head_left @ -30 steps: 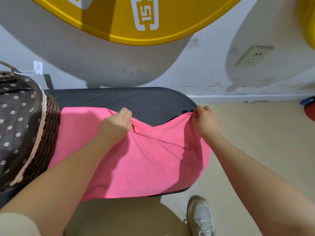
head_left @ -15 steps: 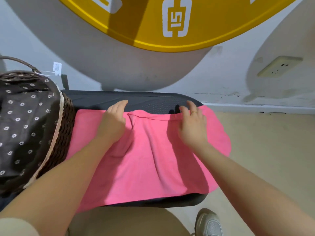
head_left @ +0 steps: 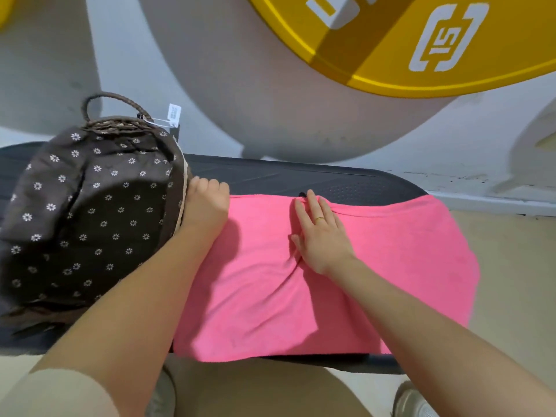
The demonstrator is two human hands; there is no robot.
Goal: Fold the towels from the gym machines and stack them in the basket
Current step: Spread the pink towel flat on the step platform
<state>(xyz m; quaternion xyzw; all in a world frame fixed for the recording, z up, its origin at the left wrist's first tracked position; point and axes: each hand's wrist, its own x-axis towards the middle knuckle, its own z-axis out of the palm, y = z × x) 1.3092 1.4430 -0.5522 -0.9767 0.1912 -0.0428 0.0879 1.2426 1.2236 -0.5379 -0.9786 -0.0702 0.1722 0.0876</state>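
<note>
Head view, right hand (head_left: 320,236) flat on towel (head_left: 376,266)

A grey-white wall (head_left: 210,70) carries a big yellow disc (head_left: 421,40); below, a beige floor (head_left: 517,266) and a dark bench (head_left: 301,176).

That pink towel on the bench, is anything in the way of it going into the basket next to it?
Nothing visible blocks it. The pink towel lies on the black bench right beside the basket. Only the left hand sits at the towel's edge against the basket's side, and the right hand presses flat on the towel.
</note>
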